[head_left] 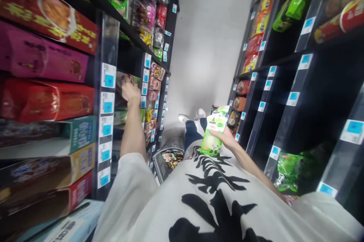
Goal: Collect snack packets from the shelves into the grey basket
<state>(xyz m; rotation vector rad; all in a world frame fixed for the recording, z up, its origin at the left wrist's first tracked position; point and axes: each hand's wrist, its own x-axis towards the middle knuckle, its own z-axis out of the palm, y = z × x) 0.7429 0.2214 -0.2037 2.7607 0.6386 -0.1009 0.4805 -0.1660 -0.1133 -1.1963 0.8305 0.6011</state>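
My left hand (131, 90) reaches into a dark compartment of the left shelf. Its blurred fingers are at a brown and green package (136, 80), and I cannot make out whether they grip it. Lower in that compartment a green item (121, 116) shows beside my wrist. My right hand (223, 136) is closed around several green and white snack packets (212, 141), held upright in front of my shirt. The front packet has a panda picture near its bottom. A dark packet edge shows behind them.
Boxed snacks in red (75, 100) and purple (54, 56) fill the near left shelf. Price tags (107, 107) line both shelf edges. An open carton (167, 158) with packages stands by my feet. A grey aisle floor (207, 37) runs ahead; green bags (288, 170) sit on the right shelf.
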